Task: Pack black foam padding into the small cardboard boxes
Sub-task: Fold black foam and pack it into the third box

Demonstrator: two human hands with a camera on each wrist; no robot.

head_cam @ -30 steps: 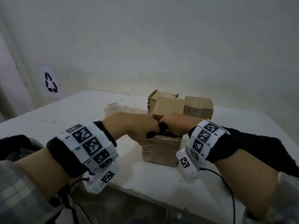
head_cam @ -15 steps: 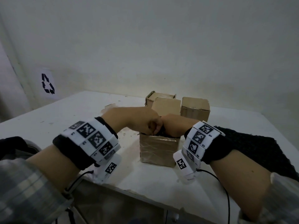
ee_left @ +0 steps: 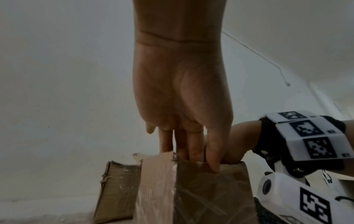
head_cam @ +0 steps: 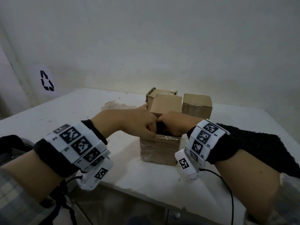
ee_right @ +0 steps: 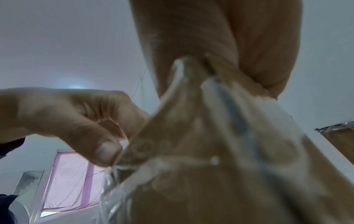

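The white, scuffed table carries everything: a large sheet of black knitted-looking foam padding lies spread at its right side under the right forearm, and three small brown cardboard boxes stand near the middle. The nearest tape-wrapped open cardboard box is the one being filled; its far flap stands upright. A wad of black foam sits in its mouth, dark between the two hands and partly above the rim.

The left hand pinches the box's near rim, thumb outside on the taped wall and three fingers reaching down inside, the forefinger pointing away. The right hand is curled over the opposite side with its fingers down in the opening; whether they grip the foam or only press it I cannot tell, since the right wrist view is blurred by cardboard and tape.

As I judge it, this box is mid-stuffing, with the foam yet to be pushed fully below the rim. Behind it, the closed brown box at the right rear looks finished, and the open-topped brown box at the left rear has contents I cannot see.

The two rear boxes stand close behind, leaving little room beyond the upright flap. A recycling-symbol sticker marks the wall at left.
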